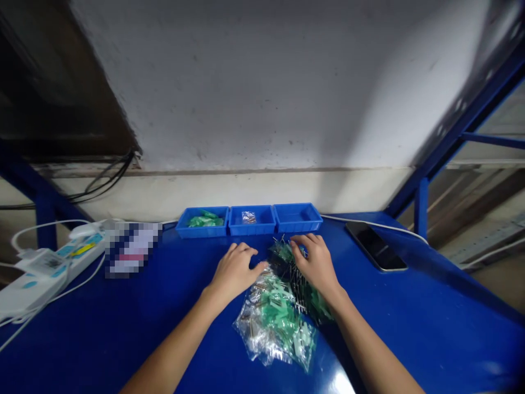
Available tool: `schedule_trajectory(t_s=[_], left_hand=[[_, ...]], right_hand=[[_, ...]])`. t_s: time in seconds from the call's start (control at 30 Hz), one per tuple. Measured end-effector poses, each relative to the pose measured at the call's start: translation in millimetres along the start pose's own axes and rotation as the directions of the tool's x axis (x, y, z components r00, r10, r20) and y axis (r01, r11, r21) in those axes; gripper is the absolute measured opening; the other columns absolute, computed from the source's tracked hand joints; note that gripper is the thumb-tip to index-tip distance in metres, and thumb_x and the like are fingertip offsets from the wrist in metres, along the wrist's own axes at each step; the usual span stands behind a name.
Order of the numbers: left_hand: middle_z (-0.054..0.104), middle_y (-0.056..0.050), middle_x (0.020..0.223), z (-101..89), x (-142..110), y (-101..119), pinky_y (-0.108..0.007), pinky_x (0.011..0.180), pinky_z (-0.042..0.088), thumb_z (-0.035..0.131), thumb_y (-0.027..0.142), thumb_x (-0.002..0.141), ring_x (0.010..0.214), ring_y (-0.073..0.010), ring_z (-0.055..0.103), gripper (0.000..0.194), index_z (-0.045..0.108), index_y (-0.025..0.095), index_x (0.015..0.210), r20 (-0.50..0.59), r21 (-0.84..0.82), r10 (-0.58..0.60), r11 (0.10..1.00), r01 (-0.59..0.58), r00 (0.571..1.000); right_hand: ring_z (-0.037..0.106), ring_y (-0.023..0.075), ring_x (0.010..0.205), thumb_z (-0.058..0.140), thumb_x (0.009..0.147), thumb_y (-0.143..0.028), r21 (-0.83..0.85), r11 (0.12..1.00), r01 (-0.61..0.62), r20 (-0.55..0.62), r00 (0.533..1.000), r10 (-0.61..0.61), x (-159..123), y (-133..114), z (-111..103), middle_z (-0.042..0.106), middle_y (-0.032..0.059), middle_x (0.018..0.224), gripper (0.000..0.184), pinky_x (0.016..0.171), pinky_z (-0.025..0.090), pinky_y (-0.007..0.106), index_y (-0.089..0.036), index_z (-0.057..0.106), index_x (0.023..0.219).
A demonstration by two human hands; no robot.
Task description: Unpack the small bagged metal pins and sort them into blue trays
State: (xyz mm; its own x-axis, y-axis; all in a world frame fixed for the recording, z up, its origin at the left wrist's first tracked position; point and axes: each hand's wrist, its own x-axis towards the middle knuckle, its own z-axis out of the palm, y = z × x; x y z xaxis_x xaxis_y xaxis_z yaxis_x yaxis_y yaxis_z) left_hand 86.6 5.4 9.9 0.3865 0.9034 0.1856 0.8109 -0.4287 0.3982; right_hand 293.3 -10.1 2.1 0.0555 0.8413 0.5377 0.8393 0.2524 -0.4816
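A heap of clear plastic bags [274,312] with green and metallic small parts inside lies on the blue table. My left hand [235,268] is at the heap's upper left, thumb and fingers apart, the thumb tip by the bags' edge. On the heap's right side is a darker pile of green pieces and thin metal pins [299,287]. My right hand [315,260] rests over that pile with its fingers curled down. Whether its fingertips grip any piece is hidden.
Along the wall stand three blue trays: the left tray [202,234] holds green pieces, the middle tray [252,230] a small clear packet, and the right tray [298,225] shows a bare floor. A phone [377,246] lies right; a power strip [53,268] with white cables lies left.
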Motion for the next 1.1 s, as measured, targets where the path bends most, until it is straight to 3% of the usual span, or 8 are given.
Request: schedule_trajectory(t_s=[0.13, 0.47, 0.67, 0.77, 0.83, 0.93, 1.0, 1.1], left_hand=[[0.063, -0.004, 0.094, 15.8, -6.2, -4.7, -0.039, 0.083, 0.044, 0.057, 0.034, 0.078, 0.092, -0.0239, 0.057, 0.017, 0.066, 0.023, 0.087, 0.026, -0.112, -0.035, 0.993, 0.038, 0.999], [0.071, -0.001, 0.088, 14.0, -9.7, -23.8, -0.029, 0.075, 0.049, 0.053, 0.023, 0.084, 0.08, -0.0175, 0.066, 0.012, 0.06, 0.023, 0.094, -0.275, -0.299, -0.169, 0.95, 0.083, 0.946], [0.058, -0.006, 0.109, 11.0, -19.7, -5.7, -0.028, 0.08, 0.048, 0.048, 0.023, 0.088, 0.09, -0.0155, 0.06, 0.014, 0.061, 0.022, 0.084, -0.417, -0.237, 0.116, 0.944, -0.231, 0.902], [0.052, -0.006, 0.1, 9.0, -23.2, 3.4, -0.027, 0.075, 0.047, 0.049, 0.022, 0.088, 0.079, -0.0124, 0.056, 0.016, 0.064, 0.021, 0.084, -0.426, -0.196, 0.23, 0.921, -0.337, 0.875], [0.05, -0.005, 0.094, 8.9, -23.0, 6.2, -0.027, 0.073, 0.046, 0.052, 0.025, 0.086, 0.078, -0.0131, 0.054, 0.014, 0.065, 0.021, 0.087, -0.386, -0.238, 0.216, 0.916, -0.323, 0.897], [0.054, -0.004, 0.082, 9.7, -20.2, 5.7, -0.026, 0.069, 0.044, 0.053, 0.035, 0.085, 0.073, -0.0139, 0.053, 0.021, 0.065, 0.019, 0.087, -0.276, -0.433, 0.078, 0.88, -0.196, 0.958], [0.055, -0.002, 0.069, 10.1, -18.0, 3.6, -0.024, 0.061, 0.041, 0.044, 0.044, 0.088, 0.062, -0.0121, 0.05, 0.035, 0.064, 0.016, 0.079, -0.162, -0.61, -0.057, 0.79, -0.055, 0.985], [0.057, -0.002, 0.064, 9.3, -15.6, 0.5, -0.021, 0.051, 0.036, 0.041, 0.049, 0.088, 0.054, -0.0104, 0.049, 0.043, 0.062, 0.014, 0.076, -0.006, -0.803, -0.189, 0.586, 0.107, 0.982]], right_hand=[[0.052, 0.0223, 0.084, 0.047, 0.088, -0.026, 0.039, 0.999, 0.006, 0.118, 0.993, -0.011, -5.7, -11.2, 6.1, 0.063, 0.0059, 0.083, 0.02, 0.075, 0.04, 0.033, -0.02, 0.065, 0.09], [0.057, 0.0176, 0.073, 0.047, 0.087, -0.032, 0.324, 0.941, -0.1, 0.342, 0.939, -0.018, -17.5, -42.0, 14.3, 0.066, 0.0043, 0.084, 0.023, 0.069, 0.041, 0.029, -0.019, 0.064, 0.097], [0.045, 0.0111, 0.05, 0.039, 0.087, -0.054, 0.512, 0.738, -0.439, 0.481, 0.859, 0.178, -14.8, -43.5, 14.6, 0.051, -0.0012, 0.053, 0.048, 0.051, 0.033, 0.024, -0.016, 0.056, 0.062], [0.044, 0.0103, 0.05, 0.047, 0.083, -0.054, 0.62, 0.601, -0.504, 0.483, 0.849, 0.215, -14.6, -41.9, 17.5, 0.051, -0.0016, 0.054, 0.043, 0.05, 0.033, 0.023, -0.017, 0.054, 0.062], [0.046, 0.0108, 0.052, 0.054, 0.079, -0.048, 0.674, 0.585, -0.451, 0.405, 0.888, 0.218, -14.8, -41.1, 17.8, 0.053, -0.0016, 0.059, 0.033, 0.05, 0.035, 0.023, -0.017, 0.056, 0.071], [0.051, 0.013, 0.06, 0.055, 0.08, -0.035, 0.631, 0.74, -0.234, 0.193, 0.971, 0.142, -16.0, -42.0, 14.7, 0.059, 0.0006, 0.07, 0.018, 0.056, 0.039, 0.024, -0.018, 0.058, 0.084], [0.054, 0.0148, 0.068, 0.053, 0.082, -0.025, 0.537, 0.843, -0.039, 0.079, 0.997, -0.004, -18.0, -43.8, 12.6, 0.06, 0.002, 0.076, 0.008, 0.063, 0.042, 0.026, -0.019, 0.058, 0.084], [0.055, 0.0177, 0.084, 0.048, 0.08, -0.013, 0.449, 0.874, 0.187, 0.024, 0.975, -0.221, -23.1, -46.3, 13.1, 0.058, 0.0044, 0.086, 0.012, 0.077, 0.043, 0.03, -0.02, 0.058, 0.081]])
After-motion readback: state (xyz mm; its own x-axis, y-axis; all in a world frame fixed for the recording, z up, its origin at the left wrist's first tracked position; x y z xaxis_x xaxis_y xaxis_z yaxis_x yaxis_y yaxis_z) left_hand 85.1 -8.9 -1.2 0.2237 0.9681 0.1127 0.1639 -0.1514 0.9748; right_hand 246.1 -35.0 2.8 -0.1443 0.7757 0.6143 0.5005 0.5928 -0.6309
